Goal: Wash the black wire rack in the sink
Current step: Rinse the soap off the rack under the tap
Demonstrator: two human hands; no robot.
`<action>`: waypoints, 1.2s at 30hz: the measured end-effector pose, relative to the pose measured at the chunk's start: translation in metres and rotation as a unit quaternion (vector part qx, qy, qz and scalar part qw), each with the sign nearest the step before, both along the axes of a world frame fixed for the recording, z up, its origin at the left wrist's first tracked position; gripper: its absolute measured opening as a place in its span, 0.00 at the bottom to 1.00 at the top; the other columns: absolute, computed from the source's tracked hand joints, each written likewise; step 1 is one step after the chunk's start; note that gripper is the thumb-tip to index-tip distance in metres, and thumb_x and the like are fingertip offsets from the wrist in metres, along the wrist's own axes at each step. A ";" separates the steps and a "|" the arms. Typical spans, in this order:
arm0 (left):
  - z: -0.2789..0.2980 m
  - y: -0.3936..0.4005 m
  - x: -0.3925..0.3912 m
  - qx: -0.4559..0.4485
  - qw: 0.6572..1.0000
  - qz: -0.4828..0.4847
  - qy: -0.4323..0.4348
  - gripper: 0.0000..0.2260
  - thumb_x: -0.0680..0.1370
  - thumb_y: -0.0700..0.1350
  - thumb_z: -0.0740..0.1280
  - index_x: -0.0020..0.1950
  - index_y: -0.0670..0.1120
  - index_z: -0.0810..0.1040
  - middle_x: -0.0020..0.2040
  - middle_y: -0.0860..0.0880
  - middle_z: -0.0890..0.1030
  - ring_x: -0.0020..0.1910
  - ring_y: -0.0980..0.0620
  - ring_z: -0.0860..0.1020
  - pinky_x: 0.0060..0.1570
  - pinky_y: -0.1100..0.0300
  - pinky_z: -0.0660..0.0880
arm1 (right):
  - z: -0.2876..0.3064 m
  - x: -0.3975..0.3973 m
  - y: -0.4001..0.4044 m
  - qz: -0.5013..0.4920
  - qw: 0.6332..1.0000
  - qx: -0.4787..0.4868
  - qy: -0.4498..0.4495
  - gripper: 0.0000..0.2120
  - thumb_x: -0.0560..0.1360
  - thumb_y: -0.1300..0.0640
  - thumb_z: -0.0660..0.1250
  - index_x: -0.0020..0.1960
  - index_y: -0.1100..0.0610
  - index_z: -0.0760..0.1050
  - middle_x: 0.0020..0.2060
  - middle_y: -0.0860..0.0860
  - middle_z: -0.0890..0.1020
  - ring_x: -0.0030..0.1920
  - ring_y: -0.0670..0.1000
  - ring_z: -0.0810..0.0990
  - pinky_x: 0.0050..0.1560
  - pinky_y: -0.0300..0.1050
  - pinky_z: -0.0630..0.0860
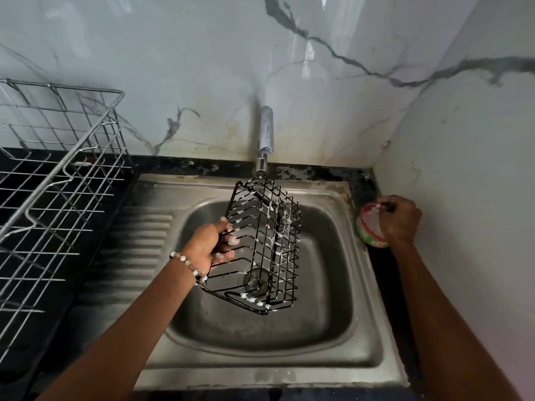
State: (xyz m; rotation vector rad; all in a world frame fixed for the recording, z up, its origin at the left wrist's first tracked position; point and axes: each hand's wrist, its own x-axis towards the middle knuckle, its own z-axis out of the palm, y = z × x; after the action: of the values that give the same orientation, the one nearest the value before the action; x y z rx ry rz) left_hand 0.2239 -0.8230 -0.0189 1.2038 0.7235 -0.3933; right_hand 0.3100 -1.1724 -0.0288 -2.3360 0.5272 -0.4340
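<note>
Left grip [212,244] on rack [266,247] over sink [362,314]

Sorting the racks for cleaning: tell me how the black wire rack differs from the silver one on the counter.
The black wire rack is small, soap-flecked and held tilted over the sink by the left hand. The silver dish rack is much larger, shows no suds and stands untouched on the counter. Both are open wire grids.

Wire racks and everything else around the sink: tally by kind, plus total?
Black wire rack, soapy, held over the sink by the left hand: 1
Silver wire dish rack on the counter: 1
Sink: 1
Tap: 1
Round soap tub, right hand at it: 1
Total: 5
</note>
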 end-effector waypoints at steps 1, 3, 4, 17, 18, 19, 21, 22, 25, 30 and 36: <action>-0.001 0.002 -0.001 0.002 1.000 0.000 0.002 0.15 0.83 0.50 0.57 0.39 0.47 0.71 0.25 0.50 0.71 0.17 0.56 0.67 0.16 0.70 0.56 | -0.002 -0.001 0.001 0.006 1.000 0.002 0.017 0.12 0.70 0.66 0.68 0.51 0.58 0.83 0.49 0.60 0.84 0.52 0.60 0.81 0.57 0.43 0.74; -0.005 0.006 -0.003 0.003 1.000 0.000 0.008 0.15 0.83 0.50 0.57 0.39 0.47 0.71 0.26 0.51 0.71 0.18 0.56 0.67 0.17 0.70 0.56 | -0.002 0.000 0.013 0.019 1.000 -0.005 0.021 0.12 0.70 0.65 0.68 0.52 0.57 0.83 0.50 0.59 0.84 0.53 0.60 0.81 0.58 0.46 0.74; -0.006 0.009 -0.003 0.006 1.000 0.002 0.011 0.15 0.83 0.50 0.57 0.39 0.47 0.71 0.26 0.51 0.71 0.19 0.56 0.66 0.17 0.70 0.56 | 0.000 0.001 0.024 0.041 0.999 -0.017 0.004 0.13 0.71 0.67 0.65 0.52 0.59 0.83 0.50 0.60 0.84 0.53 0.60 0.81 0.58 0.46 0.74; -0.016 0.034 -0.012 0.028 0.996 0.070 0.042 0.14 0.84 0.50 0.56 0.43 0.45 0.72 0.24 0.50 0.77 0.20 0.55 0.71 0.15 0.71 0.60 | 0.011 0.066 0.208 0.372 0.928 0.029 0.013 0.15 0.74 0.70 0.66 0.60 0.61 0.77 0.54 0.53 0.80 0.50 0.50 0.78 0.50 0.37 0.73; -0.017 0.034 -0.012 0.025 0.996 0.075 0.047 0.14 0.84 0.50 0.56 0.42 0.45 0.72 0.23 0.50 0.76 0.19 0.55 0.71 0.15 0.70 0.60 | 0.009 0.073 0.215 0.352 0.936 0.023 0.007 0.15 0.74 0.69 0.65 0.59 0.61 0.77 0.54 0.55 0.80 0.48 0.50 0.77 0.47 0.36 0.72; -0.018 0.035 -0.011 0.024 0.995 0.081 0.051 0.15 0.84 0.50 0.56 0.41 0.46 0.71 0.23 0.51 0.74 0.19 0.55 0.71 0.15 0.70 0.60 | 0.007 0.080 0.222 0.320 0.947 0.016 0.000 0.13 0.74 0.69 0.64 0.58 0.62 0.78 0.53 0.57 0.80 0.48 0.51 0.77 0.46 0.35 0.72; -0.018 0.036 -0.010 0.023 0.994 0.095 0.058 0.16 0.84 0.49 0.55 0.39 0.46 0.70 0.22 0.51 0.71 0.19 0.56 0.71 0.16 0.71 0.60 | 0.001 0.089 0.234 0.241 0.970 0.003 -0.013 0.12 0.75 0.67 0.65 0.57 0.65 0.78 0.53 0.60 0.79 0.51 0.55 0.78 0.48 0.40 0.75; -0.017 0.036 -0.009 0.021 0.993 0.099 0.059 0.16 0.84 0.49 0.55 0.38 0.46 0.69 0.23 0.51 0.70 0.19 0.56 0.70 0.16 0.71 0.59 | -0.002 0.091 0.238 0.210 0.978 0.001 -0.015 0.12 0.75 0.66 0.65 0.57 0.66 0.77 0.54 0.61 0.79 0.53 0.57 0.78 0.52 0.44 0.76; -0.017 0.041 -0.007 0.023 0.993 0.100 0.058 0.17 0.84 0.48 0.54 0.37 0.47 0.69 0.24 0.51 0.69 0.20 0.56 0.69 0.16 0.70 0.59 | -0.010 0.090 0.249 0.201 0.980 0.009 -0.006 0.13 0.75 0.69 0.65 0.59 0.66 0.77 0.54 0.62 0.79 0.54 0.58 0.78 0.54 0.42 0.74; -0.019 0.046 -0.002 0.010 0.993 0.103 0.062 0.17 0.84 0.49 0.53 0.36 0.47 0.69 0.20 0.52 0.68 0.17 0.57 0.67 0.15 0.71 0.57 | -0.025 0.087 0.255 0.257 0.963 -0.079 -0.015 0.21 0.73 0.73 0.61 0.66 0.63 0.72 0.57 0.61 0.78 0.58 0.60 0.75 0.57 0.48 0.74; -0.018 0.047 -0.002 0.015 0.992 0.095 0.079 0.17 0.84 0.49 0.53 0.37 0.47 0.68 0.19 0.52 0.69 0.15 0.56 0.67 0.16 0.72 0.57 | -0.042 0.092 0.254 0.389 0.900 -0.170 0.101 0.16 0.81 0.58 0.58 0.68 0.52 0.70 0.70 0.63 0.64 0.69 0.65 0.66 0.66 0.63 0.68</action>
State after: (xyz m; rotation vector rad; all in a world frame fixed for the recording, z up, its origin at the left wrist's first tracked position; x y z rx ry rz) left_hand 0.2214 -0.7763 -0.0374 1.1294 0.9753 -0.3216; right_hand 0.4021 -0.9181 -0.0712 -2.6925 -0.4491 0.1130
